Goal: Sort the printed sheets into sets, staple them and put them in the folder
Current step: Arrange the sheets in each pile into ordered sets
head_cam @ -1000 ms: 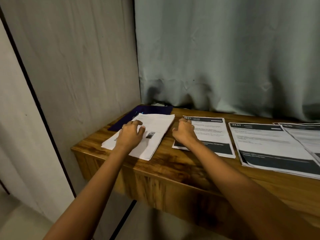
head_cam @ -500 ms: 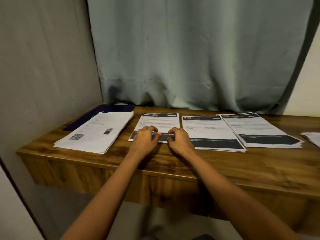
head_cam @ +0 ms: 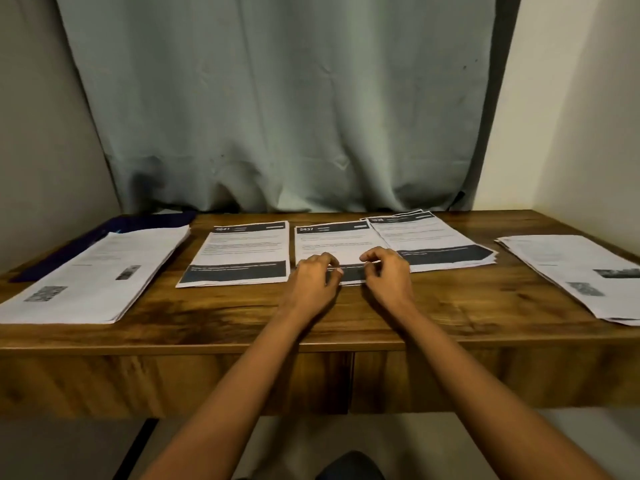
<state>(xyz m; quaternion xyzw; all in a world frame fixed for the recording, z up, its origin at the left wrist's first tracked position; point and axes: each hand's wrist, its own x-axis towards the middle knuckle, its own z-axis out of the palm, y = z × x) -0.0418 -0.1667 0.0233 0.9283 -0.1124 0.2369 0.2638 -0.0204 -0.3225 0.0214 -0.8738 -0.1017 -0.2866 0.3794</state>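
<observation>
Left grip (head_cam: 313, 277) and right grip (head_cam: 386, 271), fingers curled, pinch the near edge of the white printed paper stack headed 2437 (head_cam: 332, 242) on the wooden table (head_cam: 450, 306).

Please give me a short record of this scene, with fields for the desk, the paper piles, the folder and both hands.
desk: wooden desk, curtain behind
piles: five in a row; third and fourth overlap
folder: dark blue folder under the left stack
left hand: curled fingers at the 2437 pile near edge
right hand: same edge, grip unclear
</observation>
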